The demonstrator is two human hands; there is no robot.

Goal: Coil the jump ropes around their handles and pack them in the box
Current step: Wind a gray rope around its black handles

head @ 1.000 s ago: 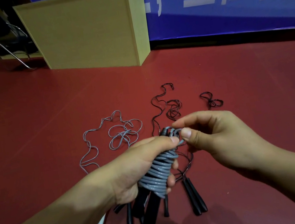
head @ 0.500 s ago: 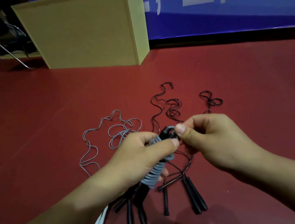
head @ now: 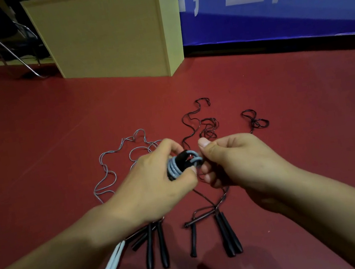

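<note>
Both hands [head: 156,180] [head: 234,160] grip the coiled grey rope [head: 177,166] above loose black handles [head: 155,246].

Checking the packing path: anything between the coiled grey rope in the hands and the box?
No box shows in this view, so that path cannot be judged. Both hands, left and right, hold the coiled grey rope directly, above loose ropes on the floor.

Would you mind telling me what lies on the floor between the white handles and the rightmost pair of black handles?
In the head view, between the white handles and the rightmost black pair lie more black handles and a thin dark-brown pair.
</note>
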